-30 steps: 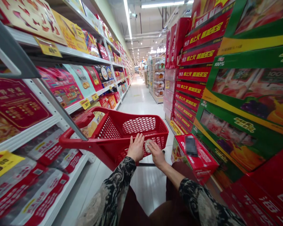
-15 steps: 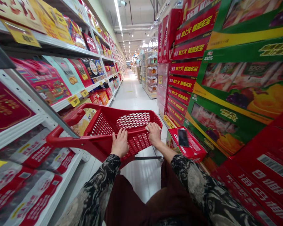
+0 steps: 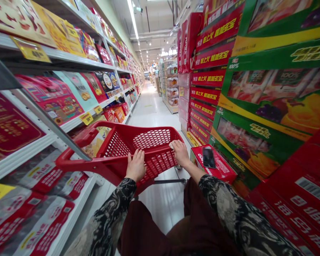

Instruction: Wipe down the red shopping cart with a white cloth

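Note:
A red plastic shopping cart (image 3: 160, 160) with a perforated basket stands tilted in front of my knees. My left hand (image 3: 136, 165) is closed over its near rim, fingers pointing forward and close together. At the near right corner of the basket, my right hand (image 3: 180, 153) is closed on a small white wipe (image 3: 171, 145), cloth or paper I cannot tell, pressed against or just by the rim. Part of the wipe is hidden under the fingers. The cart's grey metal bar (image 3: 53, 124) slants across at the left.
White shelves (image 3: 80, 188) of packaged goods line the left side. Stacked red drink cartons (image 3: 206, 78) and green juice boxes (image 3: 272, 85) rise on the right. By my right forearm sits a low red box (image 3: 224, 170) with a dark, blurred-out item (image 3: 208, 157). A white-tiled aisle (image 3: 149, 96) runs ahead.
My right hand has shifted a little to the right and nearer to me, with the white wipe. My left hand stays on the rim. The view has moved slightly.

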Demonstrator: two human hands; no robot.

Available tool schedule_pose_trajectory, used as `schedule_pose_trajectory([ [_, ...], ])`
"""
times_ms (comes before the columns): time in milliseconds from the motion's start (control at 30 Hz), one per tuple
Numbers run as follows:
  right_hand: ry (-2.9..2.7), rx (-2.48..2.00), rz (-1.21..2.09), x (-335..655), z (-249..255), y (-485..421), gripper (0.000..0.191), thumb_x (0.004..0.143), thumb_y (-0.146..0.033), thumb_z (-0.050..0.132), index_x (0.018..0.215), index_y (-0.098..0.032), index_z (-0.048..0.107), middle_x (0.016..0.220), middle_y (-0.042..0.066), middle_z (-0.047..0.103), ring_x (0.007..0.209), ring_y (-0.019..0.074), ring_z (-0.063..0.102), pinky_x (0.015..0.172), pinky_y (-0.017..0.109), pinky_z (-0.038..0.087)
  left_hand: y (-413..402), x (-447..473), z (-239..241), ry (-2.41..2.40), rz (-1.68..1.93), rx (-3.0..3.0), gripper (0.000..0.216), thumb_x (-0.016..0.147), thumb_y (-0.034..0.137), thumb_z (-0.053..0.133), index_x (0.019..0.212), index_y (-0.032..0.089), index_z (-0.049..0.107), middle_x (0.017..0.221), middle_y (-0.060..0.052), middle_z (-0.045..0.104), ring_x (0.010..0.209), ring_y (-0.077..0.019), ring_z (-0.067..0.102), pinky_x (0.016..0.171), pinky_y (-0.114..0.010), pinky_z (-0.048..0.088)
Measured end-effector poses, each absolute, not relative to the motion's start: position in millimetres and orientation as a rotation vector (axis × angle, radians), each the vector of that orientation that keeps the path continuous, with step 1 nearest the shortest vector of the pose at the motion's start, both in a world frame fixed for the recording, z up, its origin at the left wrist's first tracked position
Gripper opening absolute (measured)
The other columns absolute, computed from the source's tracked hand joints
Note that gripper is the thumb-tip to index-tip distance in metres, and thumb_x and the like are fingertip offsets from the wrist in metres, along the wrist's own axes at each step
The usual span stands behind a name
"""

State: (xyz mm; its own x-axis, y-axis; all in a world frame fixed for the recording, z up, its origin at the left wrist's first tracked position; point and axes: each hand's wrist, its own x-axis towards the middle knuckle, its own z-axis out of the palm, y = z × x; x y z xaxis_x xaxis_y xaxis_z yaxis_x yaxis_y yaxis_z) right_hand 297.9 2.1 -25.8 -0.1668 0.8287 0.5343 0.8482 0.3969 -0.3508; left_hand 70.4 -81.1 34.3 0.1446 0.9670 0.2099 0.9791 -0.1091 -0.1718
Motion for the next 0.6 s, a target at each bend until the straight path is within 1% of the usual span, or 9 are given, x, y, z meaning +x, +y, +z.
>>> schedule_pose_trajectory([
  [100,-1.859,-1.563,0.02,304,-23,5,0.044,0.079,-0.006,0.039,0.119,-0.015,0.056,0.13,0.012,0.051,0.124,0.0243,0.037,0.103,0.041,0.026,-81,74,34,-1.899,-0.083,-2.166,0.061,0.074,0.02,0.04,0.134,0.008,0.038,0.144,-0.013,0.037,0.136,-0.0255,0.025,0.111,-0.056,0.013],
  [267,-1.88,-1.466,0.108,255,-11,-8,0.045,0.075,-0.008,0.043,0.118,-0.013,0.058,0.13,0.011,0.051,0.126,0.0259,0.035,0.109,0.043,0.019,-81,78,33,-1.903,-0.139,-2.173,0.062,0.072,0.021,0.043,0.133,0.008,0.039,0.143,-0.015,0.037,0.135,-0.0268,0.026,0.11,-0.057,0.012],
  [333,-1.919,-1.377,0.187,232,-5,-17,0.048,0.074,-0.012,0.046,0.121,-0.013,0.055,0.132,0.011,0.05,0.128,0.0273,0.033,0.11,0.045,0.017,-81,80,33,-1.899,-0.161,-2.184,0.062,0.073,0.02,0.043,0.133,0.009,0.039,0.142,-0.015,0.038,0.135,-0.0272,0.027,0.11,-0.058,0.013],
  [400,-1.935,-1.271,0.274,218,-1,-24,0.056,0.071,-0.014,0.048,0.128,-0.011,0.049,0.134,0.012,0.048,0.129,0.0269,0.033,0.111,0.045,0.017,-79,86,34,-1.887,-0.211,-2.195,0.062,0.073,0.017,0.042,0.134,0.011,0.037,0.143,-0.015,0.037,0.134,-0.0267,0.029,0.109,-0.058,0.016],
  [500,-1.891,-1.151,0.407,217,3,-28,0.063,0.072,-0.013,0.043,0.135,-0.011,0.04,0.135,0.011,0.047,0.128,0.0229,0.037,0.111,0.042,0.023,-70,101,35,-1.83,-0.331,-2.218,0.061,0.076,0.015,0.039,0.137,0.012,0.034,0.145,-0.015,0.033,0.135,-0.025,0.028,0.108,-0.057,0.019],
  [600,-1.83,-1.091,0.526,233,5,-26,0.065,0.074,-0.011,0.038,0.139,-0.015,0.033,0.136,0.008,0.047,0.125,0.018,0.042,0.107,0.035,0.032,-57,122,35,-1.786,-0.364,-2.298,0.058,0.081,0.022,0.037,0.138,0.013,0.03,0.145,-0.015,0.034,0.134,-0.0246,0.029,0.108,-0.056,0.018],
])
